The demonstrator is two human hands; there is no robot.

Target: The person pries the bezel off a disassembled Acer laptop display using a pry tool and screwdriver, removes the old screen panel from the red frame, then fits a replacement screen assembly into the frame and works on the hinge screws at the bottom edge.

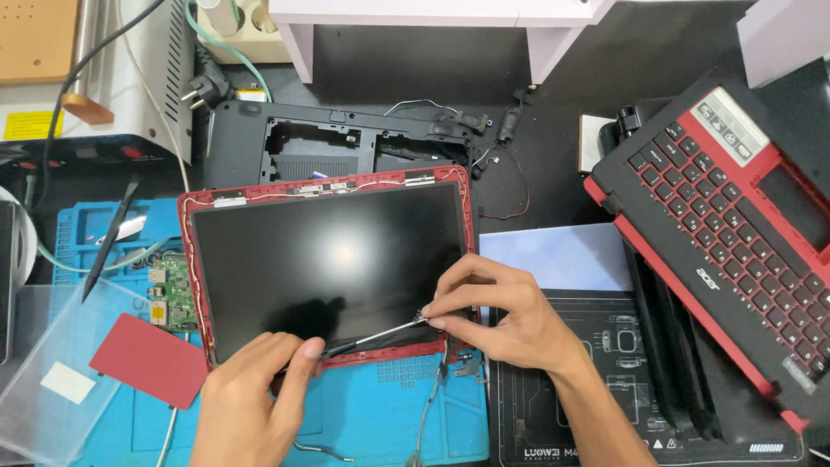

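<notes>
A laptop screen panel (328, 259) lies in its red lid frame (207, 285) on a blue work mat (380, 424). My right hand (501, 316) pinches a thin metal tool (380, 333) at its upper end, near the panel's lower right corner. The tool's tip reaches the panel's bottom edge, where my left hand (255, 393) rests with the fingertips touching the frame. A thin cable (432, 398) hangs down from the frame's lower right hinge area.
A black laptop base shell (337, 143) lies behind the lid. A red and black keyboard deck (735, 225) sits tilted at the right. A green circuit board (177, 290), a red flat piece (147, 359), a clear plastic sheet (52, 363) and black tweezers (108, 246) lie left.
</notes>
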